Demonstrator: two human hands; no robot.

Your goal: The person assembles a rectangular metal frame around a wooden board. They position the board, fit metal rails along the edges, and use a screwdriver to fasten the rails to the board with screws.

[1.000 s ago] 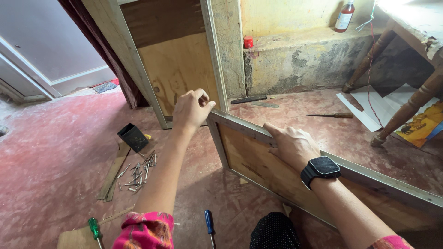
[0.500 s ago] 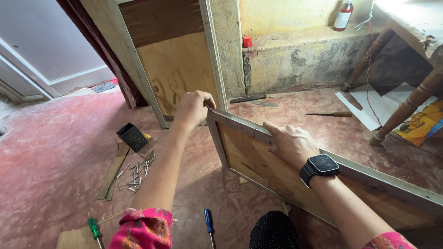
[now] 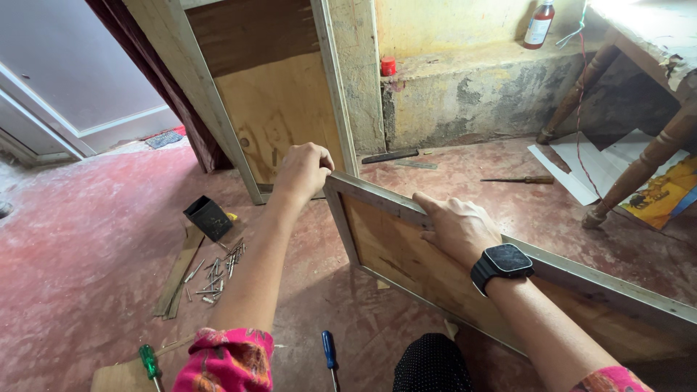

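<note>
The framed plywood panel [image 3: 435, 268] is being held upright on the red floor [image 3: 87, 239], its corner being clasped by the left hand [image 3: 303, 170] and its top rail by the right hand [image 3: 457, 229], while the loose nails [image 3: 214, 272] and screwdrivers [image 3: 330, 352] are seemingly being left untouched.

A black box [image 3: 208, 217] beside scattered nails [image 3: 216, 272], two screwdrivers [image 3: 329, 354], and a red bottle [image 3: 539, 24]

Bare red floor [image 3: 94, 239] lies open toward nine o'clock. Scattered nails [image 3: 214, 270] and a black box [image 3: 208, 217] crowd eight o'clock. The leaning door panel [image 3: 272, 109] blocks twelve; turned table legs [image 3: 639, 170] block two o'clock.
</note>
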